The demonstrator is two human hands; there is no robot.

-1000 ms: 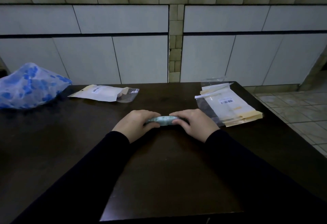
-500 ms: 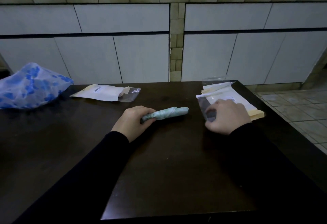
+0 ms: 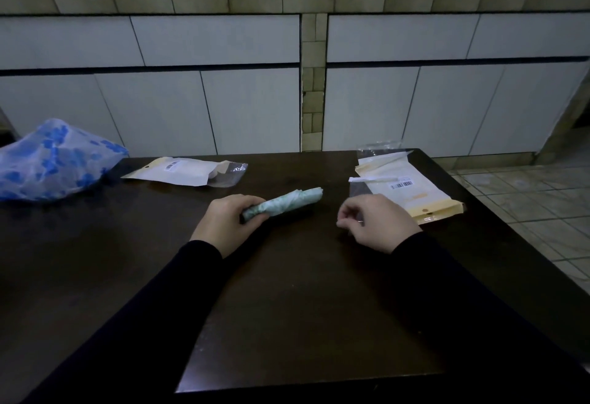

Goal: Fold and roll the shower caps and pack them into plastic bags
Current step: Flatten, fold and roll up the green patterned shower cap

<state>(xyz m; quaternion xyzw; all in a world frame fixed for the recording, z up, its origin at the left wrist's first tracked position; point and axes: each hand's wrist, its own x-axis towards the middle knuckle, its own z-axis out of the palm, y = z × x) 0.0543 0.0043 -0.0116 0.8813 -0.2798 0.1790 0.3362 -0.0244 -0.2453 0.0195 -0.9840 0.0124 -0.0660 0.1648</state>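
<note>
The left hand (image 3: 227, 222) hides the rolled cap's (image 3: 285, 202) near end; barcode labels unreadable

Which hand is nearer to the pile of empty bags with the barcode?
Right. The right hand is just beside the pile of bags; the left hand grips the rolled shower cap farther left.

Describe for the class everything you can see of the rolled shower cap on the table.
The rolled shower cap is a pale green, thin, crinkly-looking film with a faint pattern, wound into a tight roll. It lies on the dark table, slanting up to the right. The left hand grips its near end; the far end, showing spiral layers, is free. Nothing else touches it.
</note>
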